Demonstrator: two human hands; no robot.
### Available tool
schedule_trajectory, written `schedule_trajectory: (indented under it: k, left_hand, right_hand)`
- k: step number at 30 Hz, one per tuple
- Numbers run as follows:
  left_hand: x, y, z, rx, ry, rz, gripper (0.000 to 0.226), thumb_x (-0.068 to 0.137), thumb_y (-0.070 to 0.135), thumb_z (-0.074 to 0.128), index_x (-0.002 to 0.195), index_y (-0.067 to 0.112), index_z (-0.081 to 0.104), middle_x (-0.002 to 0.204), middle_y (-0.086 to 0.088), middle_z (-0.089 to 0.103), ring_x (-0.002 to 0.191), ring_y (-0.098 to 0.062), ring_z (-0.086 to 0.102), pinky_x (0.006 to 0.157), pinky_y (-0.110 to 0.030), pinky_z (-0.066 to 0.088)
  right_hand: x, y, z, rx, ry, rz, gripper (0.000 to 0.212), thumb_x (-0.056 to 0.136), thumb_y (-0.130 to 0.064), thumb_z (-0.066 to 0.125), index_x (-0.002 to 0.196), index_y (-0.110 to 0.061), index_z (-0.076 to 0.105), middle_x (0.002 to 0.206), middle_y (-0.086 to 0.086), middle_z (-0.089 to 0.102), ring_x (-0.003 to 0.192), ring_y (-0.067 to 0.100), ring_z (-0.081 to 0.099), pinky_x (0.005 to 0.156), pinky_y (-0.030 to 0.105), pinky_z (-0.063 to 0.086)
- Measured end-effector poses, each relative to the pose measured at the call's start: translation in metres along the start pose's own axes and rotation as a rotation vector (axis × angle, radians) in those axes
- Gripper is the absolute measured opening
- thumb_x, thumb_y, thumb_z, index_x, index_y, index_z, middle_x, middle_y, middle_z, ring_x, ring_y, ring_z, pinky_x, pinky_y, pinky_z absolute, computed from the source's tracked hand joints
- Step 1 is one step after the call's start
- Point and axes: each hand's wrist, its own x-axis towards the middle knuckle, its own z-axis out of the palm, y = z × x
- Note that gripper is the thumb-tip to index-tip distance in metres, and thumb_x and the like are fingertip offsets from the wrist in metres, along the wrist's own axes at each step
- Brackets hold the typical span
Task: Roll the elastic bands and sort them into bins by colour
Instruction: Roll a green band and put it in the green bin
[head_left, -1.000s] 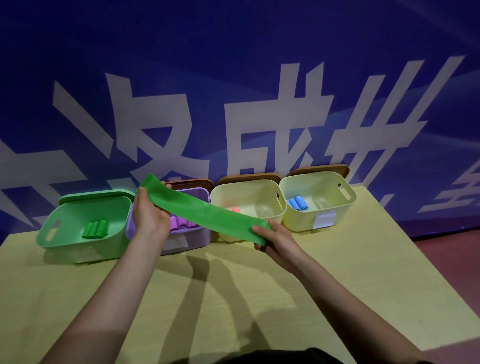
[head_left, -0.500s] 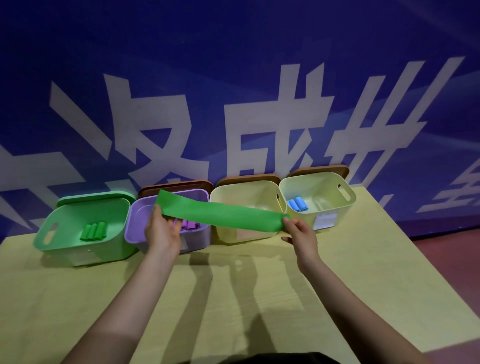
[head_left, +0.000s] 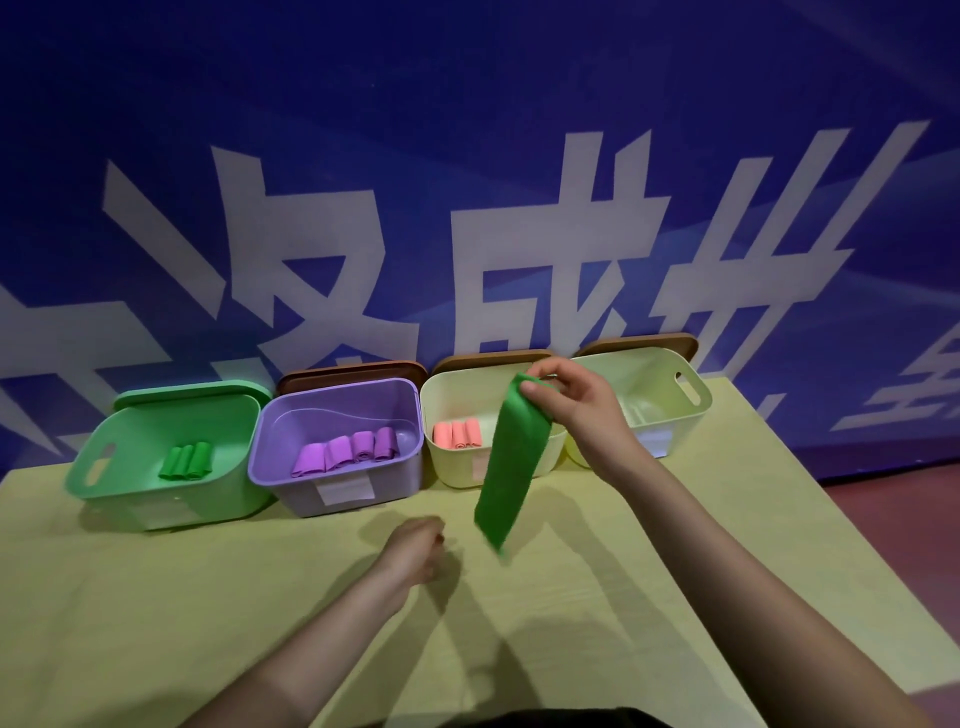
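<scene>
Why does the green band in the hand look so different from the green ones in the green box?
The green band hangs flat and unrolled, pinched by the right hand; the green rolls are rolled tight. It dangles above the table; they lie inside the green bin. Both are green.

staged demo or recording booth, not a home: yellow-green table (head_left: 675, 597) pushed against a big blue printed banner (head_left: 467, 130) with white chinese characters, labelled sorting bins (head_left: 340, 491) lined up.

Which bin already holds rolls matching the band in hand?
The green bin, leftmost of four: green rolls inside match the green band the right hand pinches. Others hold purple or pink.
</scene>
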Motion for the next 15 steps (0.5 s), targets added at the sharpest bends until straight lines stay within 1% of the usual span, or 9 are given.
schedule_trajectory:
  k: [2,3,5,6,8,9,11,13,15]
  left_hand:
    - [-0.009,0.025,0.009,-0.029,-0.031,0.159,0.024,0.101,0.029,0.039,0.116,0.02,0.056,0.115,-0.002,0.06,0.104,-0.013,0.054,0.089,-0.033,0.04]
    - [-0.016,0.04,0.014,-0.075,-0.053,0.263,0.028,0.102,0.033,0.037,0.114,0.023,0.059,0.116,0.002,0.062,0.108,-0.009,0.054,0.094,-0.034,0.039]
    - [-0.032,0.067,0.022,-0.166,-0.105,0.425,0.034,0.103,0.037,0.03,0.105,0.031,0.064,0.11,0.011,0.066,0.11,-0.006,0.056,0.098,-0.031,0.039]
    - [-0.038,0.077,0.026,-0.197,-0.137,0.471,0.037,0.103,0.037,0.028,0.102,0.032,0.064,0.108,0.011,0.067,0.112,-0.007,0.057,0.1,-0.03,0.04]
    - [-0.047,0.09,0.031,-0.219,-0.19,0.509,0.04,0.103,0.042,0.029,0.102,0.028,0.067,0.112,0.0,0.069,0.113,-0.016,0.06,0.104,-0.034,0.042]
    - [-0.051,0.093,0.032,-0.213,-0.205,0.51,0.042,0.101,0.046,0.032,0.103,0.026,0.068,0.114,-0.008,0.068,0.111,-0.022,0.063,0.104,-0.039,0.044]
    - [-0.061,0.096,0.035,-0.194,-0.245,0.527,0.045,0.1,0.048,0.032,0.102,0.023,0.068,0.106,-0.016,0.071,0.1,-0.032,0.067,0.095,-0.044,0.05]
    - [-0.068,0.097,0.038,-0.157,-0.28,0.571,0.041,0.101,0.044,0.028,0.102,0.027,0.065,0.095,-0.01,0.074,0.093,-0.032,0.07,0.085,-0.043,0.056]
    - [-0.072,0.097,0.04,-0.131,-0.265,0.631,0.03,0.101,0.037,0.034,0.101,0.028,0.063,0.093,-0.005,0.073,0.091,-0.028,0.069,0.08,-0.039,0.054]
  right_hand:
    - [-0.003,-0.011,0.007,-0.054,-0.092,-0.014,0.014,0.085,-0.002,0.067,0.08,-0.015,0.066,0.072,-0.012,0.065,0.066,0.001,0.059,0.061,0.016,0.047]
    - [-0.005,-0.016,0.01,-0.096,-0.13,-0.01,0.01,0.084,-0.004,0.069,0.081,-0.014,0.068,0.073,-0.01,0.066,0.066,0.002,0.06,0.058,0.017,0.048]
    - [-0.009,-0.021,0.015,-0.154,-0.168,-0.009,0.003,0.083,-0.007,0.071,0.085,-0.009,0.071,0.075,-0.002,0.067,0.064,0.008,0.059,0.05,0.021,0.046]
    - [-0.01,-0.022,0.016,-0.166,-0.169,-0.009,0.004,0.083,-0.008,0.071,0.086,-0.007,0.072,0.075,0.0,0.066,0.062,0.01,0.057,0.047,0.022,0.044]
    - [-0.01,-0.025,0.016,-0.16,-0.145,0.002,0.007,0.083,-0.007,0.071,0.088,-0.002,0.071,0.07,-0.003,0.065,0.057,0.005,0.054,0.046,0.019,0.04]
    - [-0.009,-0.026,0.015,-0.146,-0.127,0.008,0.007,0.084,-0.006,0.07,0.088,-0.001,0.071,0.067,-0.006,0.063,0.055,0.001,0.052,0.046,0.016,0.038]
    - [-0.007,-0.027,0.013,-0.114,-0.089,0.024,0.002,0.084,-0.006,0.07,0.085,-0.005,0.071,0.064,-0.01,0.062,0.054,-0.001,0.05,0.048,0.013,0.038]
    - [-0.006,-0.025,0.011,-0.086,-0.049,0.044,0.003,0.084,-0.008,0.07,0.083,-0.011,0.071,0.065,-0.011,0.063,0.056,0.0,0.052,0.049,0.013,0.039]
    - [-0.007,-0.024,0.009,-0.069,-0.028,0.057,0.005,0.085,-0.009,0.069,0.083,-0.013,0.071,0.066,-0.01,0.063,0.058,0.001,0.053,0.051,0.014,0.04]
